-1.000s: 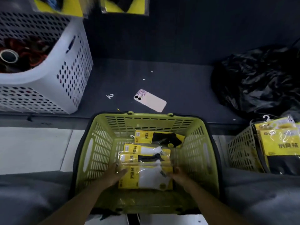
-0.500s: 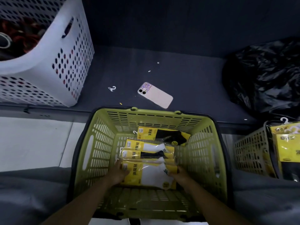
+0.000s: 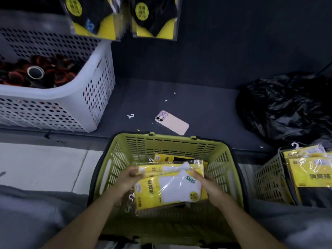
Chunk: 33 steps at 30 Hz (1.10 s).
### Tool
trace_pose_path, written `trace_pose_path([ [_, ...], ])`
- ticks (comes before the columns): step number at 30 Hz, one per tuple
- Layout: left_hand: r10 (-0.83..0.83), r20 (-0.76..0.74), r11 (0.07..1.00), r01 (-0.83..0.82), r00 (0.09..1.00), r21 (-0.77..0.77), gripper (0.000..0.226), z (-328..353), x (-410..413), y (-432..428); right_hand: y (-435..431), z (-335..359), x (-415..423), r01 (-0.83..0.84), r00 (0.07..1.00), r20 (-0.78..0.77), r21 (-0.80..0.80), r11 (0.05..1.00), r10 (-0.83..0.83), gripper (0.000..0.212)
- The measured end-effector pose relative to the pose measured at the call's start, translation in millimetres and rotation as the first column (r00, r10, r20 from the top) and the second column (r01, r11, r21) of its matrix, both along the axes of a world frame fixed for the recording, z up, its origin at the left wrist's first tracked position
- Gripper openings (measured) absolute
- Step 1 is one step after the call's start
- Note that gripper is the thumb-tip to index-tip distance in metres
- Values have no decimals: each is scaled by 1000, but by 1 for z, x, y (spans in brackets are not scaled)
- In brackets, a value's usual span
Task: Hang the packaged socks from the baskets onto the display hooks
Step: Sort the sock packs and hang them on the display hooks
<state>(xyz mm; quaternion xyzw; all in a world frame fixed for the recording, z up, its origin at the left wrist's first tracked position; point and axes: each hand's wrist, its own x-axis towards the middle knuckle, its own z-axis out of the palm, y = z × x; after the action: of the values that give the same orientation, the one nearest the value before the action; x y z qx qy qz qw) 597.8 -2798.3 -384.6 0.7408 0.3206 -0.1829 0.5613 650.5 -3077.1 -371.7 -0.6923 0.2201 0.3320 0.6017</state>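
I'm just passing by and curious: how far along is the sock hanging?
Early to midway, it seems. Done: black-sock packs hang at the top in two bunches. In hand: the left hand and right hand hold a stack of white-sock packs over the green basket. Left: at least one spare pack lies in that basket, and the beige basket on the right holds several yellow packs.

Two hands, left hand and right hand, holding sock packs over green basket, phone above, white basket upper left
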Motion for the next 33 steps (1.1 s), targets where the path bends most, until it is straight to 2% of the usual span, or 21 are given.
trace_pose_path([
  [3, 99, 177, 995, -96, 979, -20, 39, 46, 22, 10, 7, 47, 17, 28, 988, 147, 52, 998, -35, 22],
  [5, 144, 311, 987, -115, 940, -108, 39, 88, 33, 16, 10, 80, 26, 58, 964, 252, 107, 993, -84, 22],
  [8, 188, 433, 960, -71, 882, -272, 56, 144, 41, 22, 14, 125, 38, 134, 911, 362, 196, 971, -199, 28],
  [12, 301, 511, 818, 57, 805, -572, 63, 192, 48, 14, 24, 173, 49, 238, 842, 380, 374, 897, -382, 41],
  [15, 312, 491, 684, 166, 813, -710, 63, 223, 53, -12, 41, 204, 49, 228, 824, 356, 502, 834, -440, 53],
  [18, 293, 599, 735, 225, 745, -640, 41, 250, 63, -33, 61, 223, 43, 143, 854, 336, 582, 801, -397, 58],
  [21, 419, 650, 794, 93, 634, -601, 39, 277, 72, -35, 70, 239, 42, 37, 866, 394, 564, 825, -308, 52],
  [23, 404, 690, 857, 15, 601, -516, 34, 296, 75, -27, 69, 250, 49, 55, 806, 496, 480, 876, -322, 45],
  [25, 346, 727, 915, -44, 593, -400, 32, 313, 77, -18, 67, 268, 60, 82, 726, 601, 408, 909, -335, 51],
  [27, 278, 760, 953, -71, 587, -294, 34, 329, 80, -11, 70, 292, 69, 19, 639, 708, 376, 926, -301, 50],
  [31, 87, 790, 994, -4, 608, -106, 35, 356, 86, -10, 91, 345, 78, -137, 499, 849, 276, 951, -175, 26],
  [33, 18, 805, 999, 31, 593, -45, 37, 366, 89, -12, 102, 365, 80, -180, 471, 863, 297, 938, -183, 24],
])
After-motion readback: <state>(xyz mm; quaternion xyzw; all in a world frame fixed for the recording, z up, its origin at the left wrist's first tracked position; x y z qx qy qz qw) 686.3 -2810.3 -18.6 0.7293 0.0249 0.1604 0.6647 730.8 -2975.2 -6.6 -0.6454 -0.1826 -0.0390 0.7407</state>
